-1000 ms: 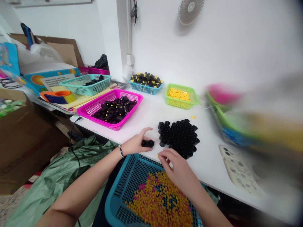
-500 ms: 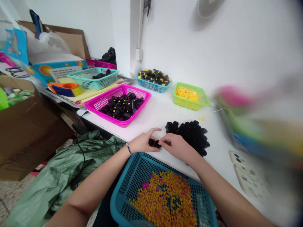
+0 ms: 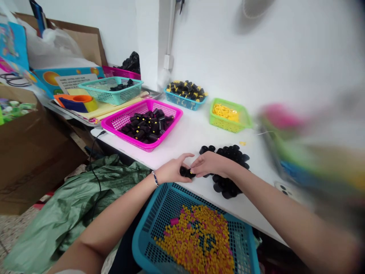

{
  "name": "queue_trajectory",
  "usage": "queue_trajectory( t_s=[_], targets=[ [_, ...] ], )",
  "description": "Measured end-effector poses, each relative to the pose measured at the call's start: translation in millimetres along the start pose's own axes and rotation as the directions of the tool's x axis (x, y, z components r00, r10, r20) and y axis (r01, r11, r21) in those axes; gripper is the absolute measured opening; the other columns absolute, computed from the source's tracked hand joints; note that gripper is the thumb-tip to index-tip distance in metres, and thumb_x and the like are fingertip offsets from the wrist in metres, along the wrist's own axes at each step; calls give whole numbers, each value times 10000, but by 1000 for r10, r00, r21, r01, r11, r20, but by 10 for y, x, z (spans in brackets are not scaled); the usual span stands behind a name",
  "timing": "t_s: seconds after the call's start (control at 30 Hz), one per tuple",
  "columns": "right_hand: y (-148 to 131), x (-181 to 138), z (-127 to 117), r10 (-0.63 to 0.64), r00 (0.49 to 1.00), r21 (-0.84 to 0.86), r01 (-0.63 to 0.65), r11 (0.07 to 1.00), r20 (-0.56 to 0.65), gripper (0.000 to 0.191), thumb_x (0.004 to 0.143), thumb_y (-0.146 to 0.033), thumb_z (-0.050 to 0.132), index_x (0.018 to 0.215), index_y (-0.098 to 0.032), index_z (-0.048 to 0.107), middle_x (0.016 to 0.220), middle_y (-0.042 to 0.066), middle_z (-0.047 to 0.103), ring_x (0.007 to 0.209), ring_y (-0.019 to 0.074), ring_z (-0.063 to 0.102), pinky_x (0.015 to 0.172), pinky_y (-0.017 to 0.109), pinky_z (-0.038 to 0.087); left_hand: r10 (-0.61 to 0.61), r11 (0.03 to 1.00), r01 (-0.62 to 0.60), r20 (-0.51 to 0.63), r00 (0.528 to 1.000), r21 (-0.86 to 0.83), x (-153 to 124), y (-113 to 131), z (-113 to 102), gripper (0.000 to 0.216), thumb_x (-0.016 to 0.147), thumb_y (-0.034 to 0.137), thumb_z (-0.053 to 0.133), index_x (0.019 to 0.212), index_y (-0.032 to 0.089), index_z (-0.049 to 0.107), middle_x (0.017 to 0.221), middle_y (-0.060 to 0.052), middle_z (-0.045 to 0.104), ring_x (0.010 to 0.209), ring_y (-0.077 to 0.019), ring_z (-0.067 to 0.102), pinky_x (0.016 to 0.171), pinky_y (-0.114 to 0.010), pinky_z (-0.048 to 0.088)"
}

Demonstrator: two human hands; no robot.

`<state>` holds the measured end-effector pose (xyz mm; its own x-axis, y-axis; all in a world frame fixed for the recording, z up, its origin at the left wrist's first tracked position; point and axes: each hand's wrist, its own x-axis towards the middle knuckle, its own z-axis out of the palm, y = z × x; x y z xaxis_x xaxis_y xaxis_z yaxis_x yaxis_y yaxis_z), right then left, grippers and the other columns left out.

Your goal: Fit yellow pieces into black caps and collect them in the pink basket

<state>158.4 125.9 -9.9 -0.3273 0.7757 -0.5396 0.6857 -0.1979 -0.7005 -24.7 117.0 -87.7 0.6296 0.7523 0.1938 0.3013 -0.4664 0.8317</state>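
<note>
While my left hand (image 3: pixel 171 171) curls narrowly around a couple of small black cylinders (image 3: pixel 186 172) at the near edge of the white desk (image 3: pixel 256 201), the fingertips of my right hand (image 3: pixel 212 164) come in against them from the other side; my fingers hide most of the pieces, so I cannot tell exactly how many there are or whether my right hand is gripping or only touching them. A beaded bracelet (image 3: pixel 154 178) sits on my left wrist. Below the desk's near edge, a blue plastic basket (image 3: pixel 137 243) holds a heap of yellow and pink pellets (image 3: pixel 196 239), its lower part cut off by the frame. Just beyond my hands lies a loose cluster of black cylinders (image 3: pixel 230 155), with my right wrist and forearm covering its middle. Toward the far edge sit a magenta basket (image 3: pixel 128 139) of black cylinders with yellow marks, a lime-green basket (image 3: pixel 228 126) of yellow pieces, and a small blue basket (image 3: pixel 185 103) of black-and-yellow parts. Past the desk's left corner, a teal basket (image 3: pixel 114 99) rests on a yellow sheet, and a green woven sack (image 3: pixel 71 205) bunches on the floor. Something colourful at the right edge (image 3: pixel 293 152) is too blurred to make out.
</note>
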Motion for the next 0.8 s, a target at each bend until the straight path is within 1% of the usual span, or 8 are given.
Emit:
queue_trajectory(
  t_s=[0.13, 0.23, 0.33, 0.47, 0.6, 0.67, 0.8],
  targets=[
    [32, 116, -106, 14, 994, 45, -19, 999, 106, 167, 583, -277, 765, 688, -158, 714, 769, 59, 725, 763, 184, 677, 796, 312, 535, -19, 1000, 18, -12, 1000, -8, -3, 3, 4, 895, 620, 317, 757, 1356, 219, 257, 972, -86, 699, 855, -212, 659, 790, -338, 479],
    [30, 189, -151, 9, 986, 83, -23, 996, 166, 177, 557, -282, 780, 662, -160, 709, 743, 54, 723, 766, 189, 678, 812, 330, 532, -14, 1000, 14, -17, 1000, -18, 2, -8, 10, 900, 620, 315, 759, 1357, 217, 251, 975, -92, 699, 872, -214, 659, 798, -338, 480],
    [0, 250, -159, 22, 978, 61, -36, 998, 206, 168, 540, -266, 789, 642, -163, 707, 709, 52, 715, 742, 187, 677, 809, 331, 531, -13, 1000, 13, -17, 1000, -7, 8, -30, 14, 909, 616, 330, 761, 1356, 213, 247, 977, -100, 699, 864, -220, 662, 782, -339, 486],
    [-26, 266, -150, 33, 982, -12, -31, 999, 188, 151, 547, -251, 788, 642, -161, 712, 647, 49, 699, 696, 181, 674, 793, 330, 535, 6, 1000, -6, -19, 1000, -4, 10, -54, 16, 908, 614, 338, 761, 1352, 207, 248, 976, -103, 699, 868, -218, 662, 775, -330, 488],
    [-21, 187, -150, 5, 980, 4, -6, 1000, 196, 146, 574, -268, 774, 677, -180, 719, 733, 47, 718, 765, 180, 673, 815, 326, 532, 0, 1000, 1, -32, 999, 11, 5, -47, 13, 915, 607, 351, 766, 1351, 207, 255, 965, -104, 700, 845, -217, 667, 764, -327, 491],
    [-29, 155, -146, 1, 980, 24, -6, 1000, 198, 139, 575, -262, 773, 671, -180, 717, 745, 48, 719, 778, 178, 672, 820, 325, 530, -3, 1000, 3, -29, 1000, 16, 3, -39, 14, 919, 605, 354, 767, 1354, 209, 254, 959, -99, 701, 835, -216, 668, 767, -333, 491],
    [-76, 171, -110, 27, 984, 18, -31, 999, 177, 131, 533, -226, 791, 599, -165, 695, 646, 47, 698, 709, 179, 672, 795, 332, 532, 1, 1000, -1, -26, 1000, 11, 0, -42, 24, 899, 617, 344, 756, 1352, 207, 256, 948, -89, 704, 847, -218, 668, 786, -342, 486]
  ],
)
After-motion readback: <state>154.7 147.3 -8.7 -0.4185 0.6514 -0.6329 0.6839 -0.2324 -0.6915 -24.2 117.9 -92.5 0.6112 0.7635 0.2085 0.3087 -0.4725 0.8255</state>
